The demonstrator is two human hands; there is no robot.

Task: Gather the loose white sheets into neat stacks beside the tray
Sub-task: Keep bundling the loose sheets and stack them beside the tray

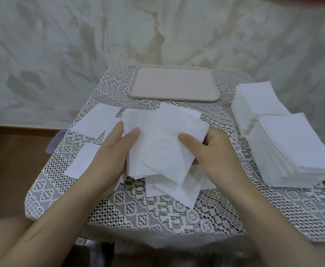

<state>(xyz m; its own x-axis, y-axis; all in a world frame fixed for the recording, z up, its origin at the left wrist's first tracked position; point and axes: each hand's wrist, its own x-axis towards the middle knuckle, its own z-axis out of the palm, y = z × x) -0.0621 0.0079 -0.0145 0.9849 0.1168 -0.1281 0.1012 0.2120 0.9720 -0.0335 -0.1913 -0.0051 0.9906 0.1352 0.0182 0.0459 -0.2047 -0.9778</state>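
White paper sheets, an uneven bundle (161, 147), are held over the desk (273, 218) just in front of the beige tray (174, 83), with edges fanned and corners not squared. The left hand (112, 151) has its thumb laid flat on top near the bundle's left edge and its fingers tucked beneath, gripping. The right hand (213, 151) has its thumb on top at the bundle's right side and its fingers curled under, gripping the same bundle. More loose sheets (177, 191) lie flat on the desk beneath the bundle, overlapping at angles, nearer the person than the tray. Left-front of the tray, one single sheet (98, 120) lies flat. A second single sheet (82, 162) lies farther toward the person, partly hidden by the left wrist. Right of the tray stand two thick stacks. The far stack (257, 101) is close to the tray's right edge. The near stack (300, 147) is in front of it, overlapping its front corner. Both are reasonably squared, with some edges stepped. A white lace cloth (157, 214) covers the desk under everything. The tray sits at the far edge, parallel to it. A creased pale fabric backdrop (61, 54) hangs behind the tray.
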